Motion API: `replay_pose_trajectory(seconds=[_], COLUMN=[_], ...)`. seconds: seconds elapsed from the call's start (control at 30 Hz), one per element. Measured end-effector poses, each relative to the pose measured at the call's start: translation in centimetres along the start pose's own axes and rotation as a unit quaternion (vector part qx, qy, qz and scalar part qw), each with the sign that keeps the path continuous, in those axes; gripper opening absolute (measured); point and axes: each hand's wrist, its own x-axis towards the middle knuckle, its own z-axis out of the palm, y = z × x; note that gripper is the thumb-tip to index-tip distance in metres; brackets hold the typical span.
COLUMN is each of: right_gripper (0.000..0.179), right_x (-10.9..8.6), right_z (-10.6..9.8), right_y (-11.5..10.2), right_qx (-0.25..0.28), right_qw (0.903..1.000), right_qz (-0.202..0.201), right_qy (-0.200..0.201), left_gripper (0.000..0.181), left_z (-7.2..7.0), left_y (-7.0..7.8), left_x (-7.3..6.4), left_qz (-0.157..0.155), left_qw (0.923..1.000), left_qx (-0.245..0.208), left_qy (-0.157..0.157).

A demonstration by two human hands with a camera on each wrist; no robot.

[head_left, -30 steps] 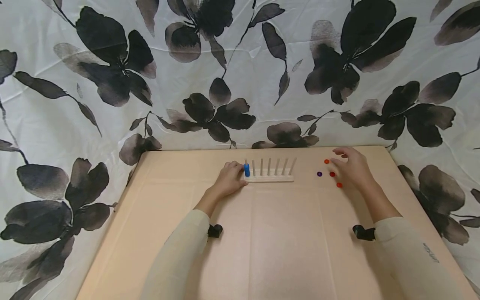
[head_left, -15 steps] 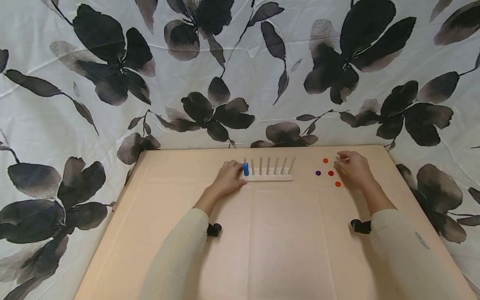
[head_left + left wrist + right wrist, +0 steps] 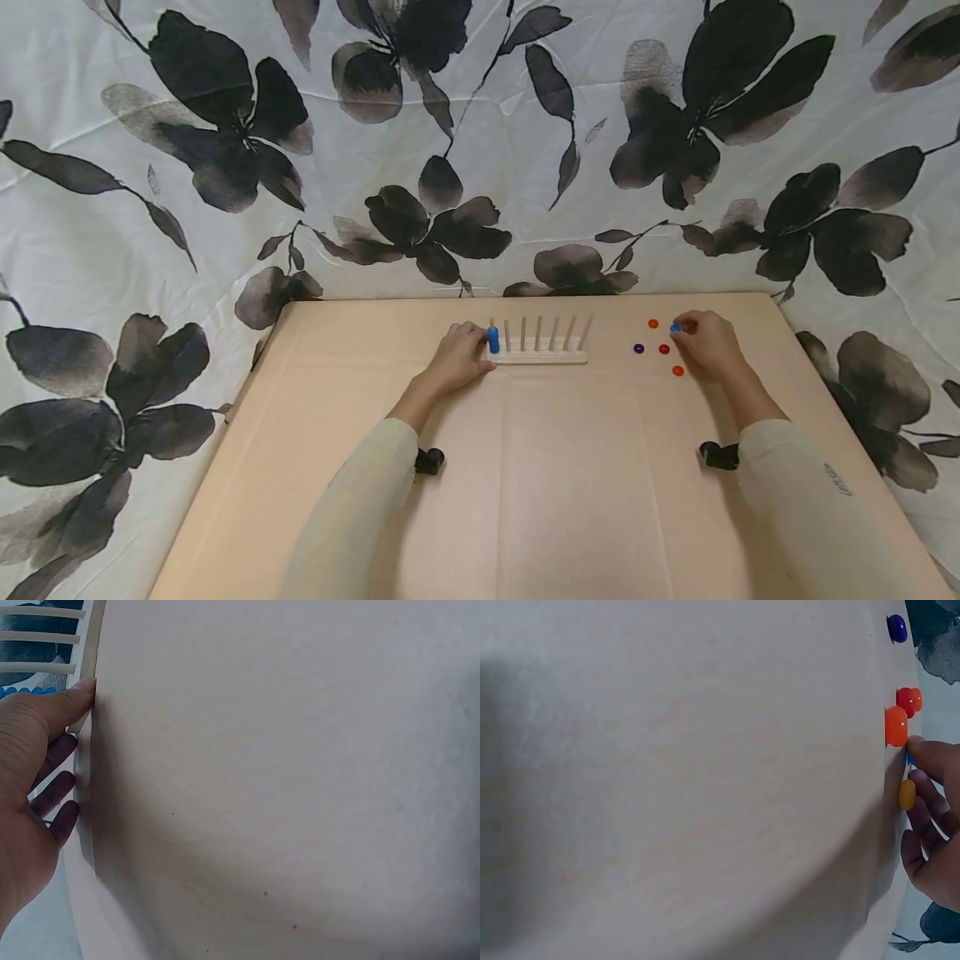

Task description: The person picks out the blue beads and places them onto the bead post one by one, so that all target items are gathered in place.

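Observation:
A pale wooden peg rack [image 3: 537, 356] stands near the table's far edge with several upright pegs [image 3: 43, 636]. A stack of blue beads [image 3: 492, 339] sits on its leftmost peg. My left hand [image 3: 474, 348] grips the rack's left end. In the left wrist view its thumb [image 3: 69, 703] presses the base edge while the fingers curl behind. My right hand [image 3: 681, 331] pinches a small blue bead [image 3: 676, 328] among loose beads to the right of the rack. In the right wrist view only a sliver of the blue bead [image 3: 910, 757] shows between the fingertips [image 3: 928, 754].
Loose beads lie on the tan table [image 3: 570, 467]: an orange one [image 3: 653, 323], a purple one [image 3: 638, 348], a red one [image 3: 663, 349], an orange-red one [image 3: 678, 371] and a yellow one [image 3: 907, 795]. A floral cloth [image 3: 480, 150] hangs behind the table.
My right hand's fingers, spread over the loose beads a second ago, have closed on a blue bead. The left hand and rack have not moved.

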Motion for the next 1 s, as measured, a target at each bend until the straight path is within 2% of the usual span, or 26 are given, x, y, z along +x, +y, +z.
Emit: replay_pose_trajectory(seconds=[0.2, 0.53, 1.0], right_gripper=[0.026, 0.025, 0.027], right_x=[0.1, -0.3, -1.2], right_z=[0.2, 0.0, -0.4], right_y=[0.1, 0.2, -1.2], right_qx=[-0.003, -0.008, -0.001], right_qw=[0.9999, 0.9998, 0.9991], right_qz=[-0.008, -0.01, -0.036], right_qy=[0.013, 0.017, 0.024], left_gripper=[0.062, 0.063, 0.062], left_z=[0.1, 0.1, 0.1], left_y=[0.0, 0.0, 0.0], left_x=[0.0, -0.1, 0.0], left_qz=[0.001, 0.002, -0.002], left_qw=[1.0, 1.0, 1.0], left_qx=[-0.002, -0.007, -0.003], left_qy=[0.002, 0.002, 0.001])
